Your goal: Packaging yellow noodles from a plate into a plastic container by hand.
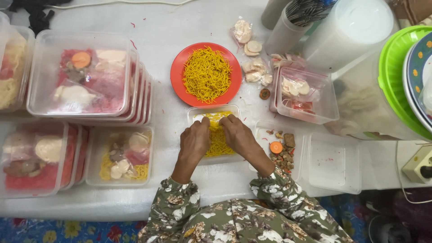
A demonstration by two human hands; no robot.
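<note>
I am looking down at both hands working inside a clear plastic container on the white counter, just below the orange plate heaped with yellow noodles. My left hand is resting palm down on the container's left part, its grip curled onto the noodle portion inside. My right hand is pressing in from the right, fingertips pinching strands near the far rim. The two hands are almost touching over the noodles.

Judging the risks: the strands are loose and springy, so pulling the hands away quickly could be dragging noodles over the rim onto the counter. The light container may be sliding toward the plate under uneven pressure. The open container with a carrot slice and brown bits is sitting just beside my right wrist, so a sweeping sleeve could be knocking it. Stacked filled containers at left are well apart.
</note>
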